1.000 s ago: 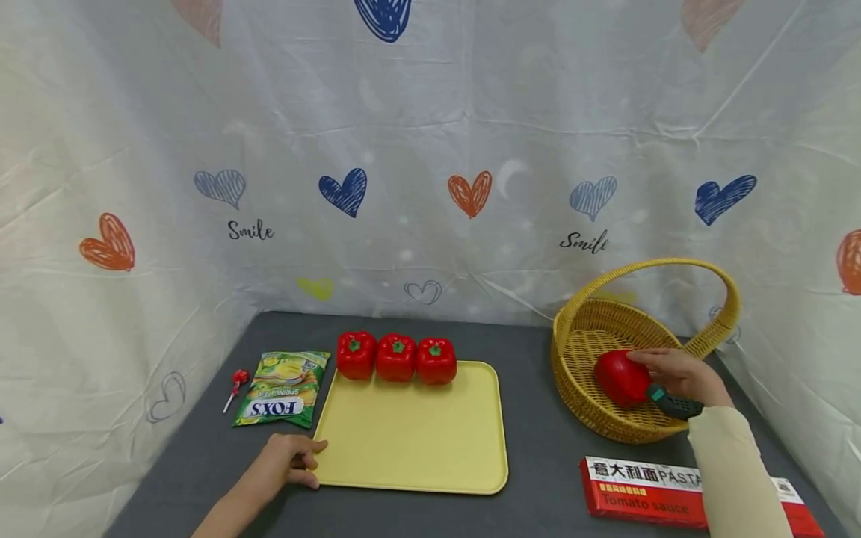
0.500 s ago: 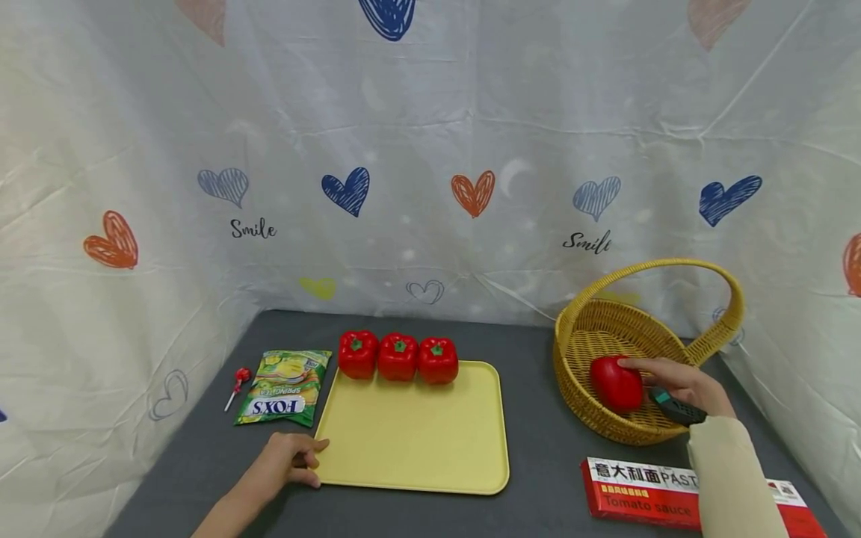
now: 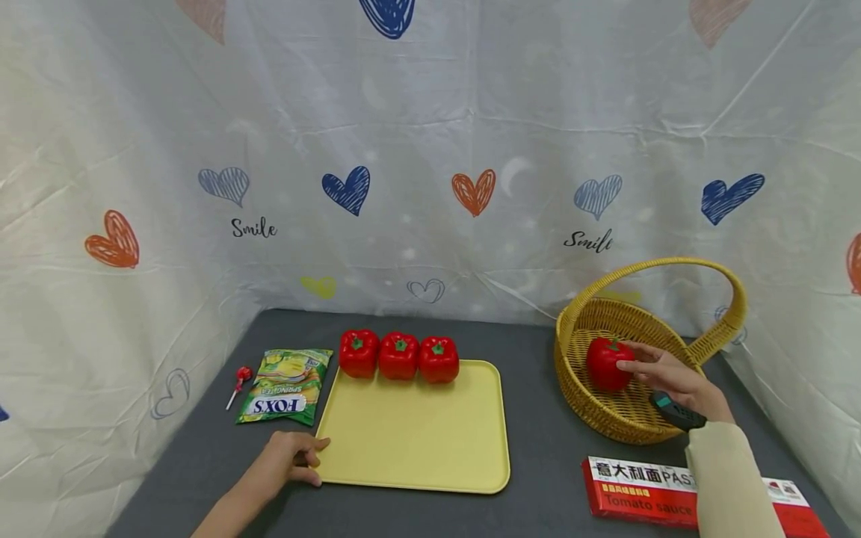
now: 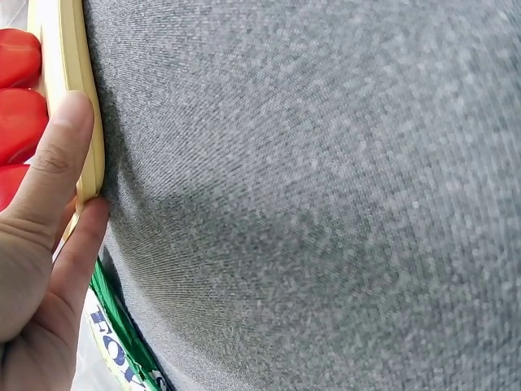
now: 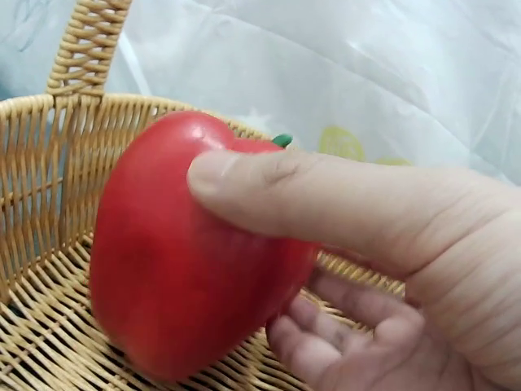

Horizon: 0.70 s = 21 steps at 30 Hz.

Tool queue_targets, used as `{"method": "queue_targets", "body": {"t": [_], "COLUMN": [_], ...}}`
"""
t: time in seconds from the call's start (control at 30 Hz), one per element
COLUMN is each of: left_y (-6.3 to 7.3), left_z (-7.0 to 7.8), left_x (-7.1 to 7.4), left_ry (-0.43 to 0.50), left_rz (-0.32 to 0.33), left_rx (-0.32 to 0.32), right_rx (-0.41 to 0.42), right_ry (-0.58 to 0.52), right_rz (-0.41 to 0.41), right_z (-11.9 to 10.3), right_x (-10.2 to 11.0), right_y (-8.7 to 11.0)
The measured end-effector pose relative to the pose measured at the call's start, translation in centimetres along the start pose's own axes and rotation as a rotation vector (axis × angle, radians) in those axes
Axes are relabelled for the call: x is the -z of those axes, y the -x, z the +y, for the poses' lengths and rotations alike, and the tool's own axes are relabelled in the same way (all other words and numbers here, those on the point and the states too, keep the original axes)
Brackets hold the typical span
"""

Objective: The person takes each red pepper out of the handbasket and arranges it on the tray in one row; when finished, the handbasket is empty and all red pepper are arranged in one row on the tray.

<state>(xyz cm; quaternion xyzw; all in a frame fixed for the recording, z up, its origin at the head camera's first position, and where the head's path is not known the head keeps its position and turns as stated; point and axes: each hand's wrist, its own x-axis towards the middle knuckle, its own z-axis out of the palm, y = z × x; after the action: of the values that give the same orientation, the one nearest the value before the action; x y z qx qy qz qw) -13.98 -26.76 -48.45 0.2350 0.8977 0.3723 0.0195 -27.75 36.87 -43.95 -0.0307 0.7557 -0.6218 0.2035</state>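
Inside the yellow wicker basket (image 3: pixel 572 385), my right hand (image 3: pixel 679 379) grips a red bell pepper (image 3: pixel 605 365) at its side. The pepper's green stem points up in the head view; the right wrist view shows my thumb across its skin and curled fingers behind it. My left hand (image 3: pixel 285 462) holds the near left corner of the yellow tray (image 3: pixel 417 448), thumb and a finger against its rim in the left wrist view. Along the tray's far edge stand three more red bell peppers (image 3: pixel 398 356) in a row.
Left of the tray lie a green Fox's candy bag (image 3: pixel 285 385) and a red lollipop (image 3: pixel 241 381). A red and white pasta box (image 3: pixel 642 493) lies in front of the basket, partly under my right sleeve. The basket's tall handle (image 3: pixel 673 263) arches overhead.
The pepper in the basket has turned upright, so its stem now shows, and it has shifted slightly left with my right hand. My left hand stays at the tray corner.
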Motion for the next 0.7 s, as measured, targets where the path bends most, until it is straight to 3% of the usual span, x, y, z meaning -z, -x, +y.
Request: {"method": "queue_targets", "body": {"t": [0.27, 0.47, 0.7], "left_y": [0.0, 0.0, 0.0], "left_z": [0.1, 0.1, 0.1], "left_x": [0.0, 0.0, 0.0], "left_ry": [0.003, 0.003, -0.023], "left_rz": [-0.006, -0.010, -0.005], "left_rx": [0.019, 0.019, 0.003], "right_rx": [0.135, 0.168, 0.180], "right_ry": [-0.138, -0.039, 0.059], "right_rz": [-0.016, -0.060, -0.029], "right_z": [0.4, 0.3, 0.2], "right_x": [-0.1, -0.6, -1.2], "right_y": [-0.2, 0.1, 1.2]}}
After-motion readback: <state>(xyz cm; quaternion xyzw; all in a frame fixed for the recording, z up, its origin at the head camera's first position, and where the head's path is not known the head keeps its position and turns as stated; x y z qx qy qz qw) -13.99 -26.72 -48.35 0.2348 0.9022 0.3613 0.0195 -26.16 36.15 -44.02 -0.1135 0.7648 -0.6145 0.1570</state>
